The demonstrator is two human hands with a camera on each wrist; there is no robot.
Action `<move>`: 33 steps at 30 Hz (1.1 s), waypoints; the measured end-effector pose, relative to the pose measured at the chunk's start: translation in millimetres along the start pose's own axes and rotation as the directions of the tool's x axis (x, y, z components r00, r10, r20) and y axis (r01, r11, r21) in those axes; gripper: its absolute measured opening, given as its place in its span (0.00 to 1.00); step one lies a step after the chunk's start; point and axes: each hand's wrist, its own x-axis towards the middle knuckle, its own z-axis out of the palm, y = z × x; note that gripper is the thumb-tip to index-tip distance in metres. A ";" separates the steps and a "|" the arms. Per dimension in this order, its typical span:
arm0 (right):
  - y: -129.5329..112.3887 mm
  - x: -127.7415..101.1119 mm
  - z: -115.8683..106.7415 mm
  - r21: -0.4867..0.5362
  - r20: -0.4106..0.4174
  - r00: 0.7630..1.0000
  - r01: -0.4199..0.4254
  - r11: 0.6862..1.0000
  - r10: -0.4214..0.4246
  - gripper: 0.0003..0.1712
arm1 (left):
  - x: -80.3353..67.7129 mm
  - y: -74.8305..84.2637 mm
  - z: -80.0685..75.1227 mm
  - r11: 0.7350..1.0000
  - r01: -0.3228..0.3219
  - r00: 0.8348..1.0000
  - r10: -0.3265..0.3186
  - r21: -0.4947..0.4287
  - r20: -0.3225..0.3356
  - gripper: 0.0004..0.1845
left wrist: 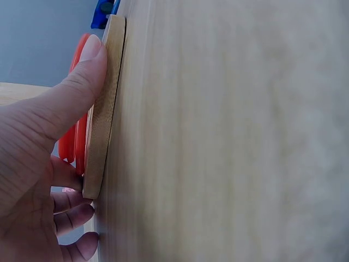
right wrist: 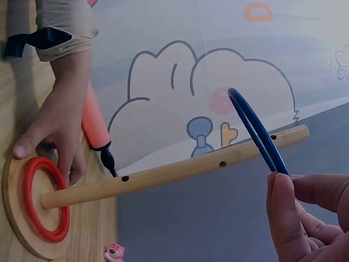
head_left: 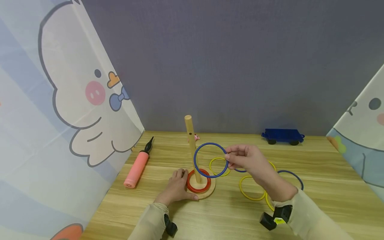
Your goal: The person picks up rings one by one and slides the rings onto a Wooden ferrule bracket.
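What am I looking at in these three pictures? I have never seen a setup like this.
No machine: a person wears a head camera and one on each wrist. The head view shows a wooden table. The left hand grips the round wooden base of an upright peg, with a red ring round its foot. The right hand pinches a blue ring beside the peg. Yellow rings, a pink pump and a blue toy wagon lie around.
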 end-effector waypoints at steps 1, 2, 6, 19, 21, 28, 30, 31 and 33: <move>-2.0 0.3 0.5 0.005 -0.003 1.000 0.002 1.000 -0.002 0.20 | 0.3 -0.2 0.1 1.000 0.000 1.000 0.000 -0.002 0.000 0.66; -4.0 0.8 1.1 0.010 -0.004 1.000 0.005 1.000 -0.005 0.20 | 0.3 -0.2 0.0 1.000 0.000 1.000 0.000 -0.005 0.002 0.66; -11.7 2.0 4.4 0.007 -0.010 0.999 0.037 0.999 -0.037 0.20 | 0.1 -0.8 0.2 1.000 -0.003 1.000 0.003 -0.008 0.001 0.66; -36.5 7.5 15.4 0.050 -0.045 0.993 0.108 0.993 -0.106 0.16 | -0.3 -0.9 0.5 1.000 -0.013 1.000 0.013 0.002 -0.002 0.66; -41.0 8.6 17.2 0.060 -0.052 0.993 0.111 0.992 -0.108 0.16 | -0.7 -0.6 -0.1 1.000 -0.010 1.000 0.010 0.001 0.001 0.66; -56.6 15.2 24.2 0.124 -0.089 0.990 0.123 0.985 -0.113 0.16 | -1.4 0.9 -1.9 1.000 -0.013 1.000 0.013 0.003 0.003 0.65; -60.2 17.5 25.4 0.138 -0.101 0.987 0.136 0.981 -0.123 0.15 | -1.6 0.8 -1.8 1.000 -0.012 1.000 0.012 0.003 0.006 0.65; -61.8 18.7 25.9 0.141 -0.106 0.986 0.143 0.980 -0.128 0.15 | -1.7 0.7 -1.7 1.000 -0.015 1.000 0.015 0.004 0.005 0.65; -64.1 21.1 26.8 0.148 -0.114 0.985 0.148 0.978 -0.132 0.15 | -1.8 0.6 -1.4 1.000 -0.014 1.000 0.014 0.000 0.008 0.65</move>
